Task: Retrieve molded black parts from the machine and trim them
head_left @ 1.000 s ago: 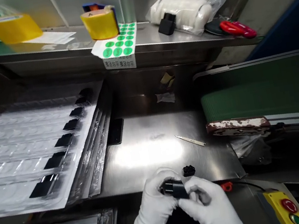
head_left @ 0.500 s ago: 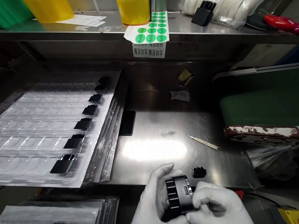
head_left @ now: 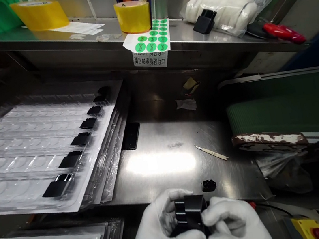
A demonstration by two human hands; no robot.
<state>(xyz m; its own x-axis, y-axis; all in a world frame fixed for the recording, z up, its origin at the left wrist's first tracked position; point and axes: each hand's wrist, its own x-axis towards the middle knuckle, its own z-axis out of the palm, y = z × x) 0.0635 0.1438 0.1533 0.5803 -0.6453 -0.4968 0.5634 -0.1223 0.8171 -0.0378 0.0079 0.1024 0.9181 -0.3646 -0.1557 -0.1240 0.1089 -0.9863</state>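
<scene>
Factory assembly or packing station: brushed stainless-steel workbench (head_left: 161, 164), clear plastic blister trays (head_left: 30, 158) holding rows of black parts, green conveyor belt (head_left: 291, 112), sheet of round green inspection stickers (head_left: 150, 38), yellow tape rolls (head_left: 132, 16), yellow push-button control box (head_left: 310, 229).

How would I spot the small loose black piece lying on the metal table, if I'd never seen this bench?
Start at the shiny steel table in the middle. Near its front edge, just beyond the two white-gloved hands holding a bigger black part, lies the small black piece. Unlike the slim metal blade farther back, it is short, dark and lumpy.
</scene>
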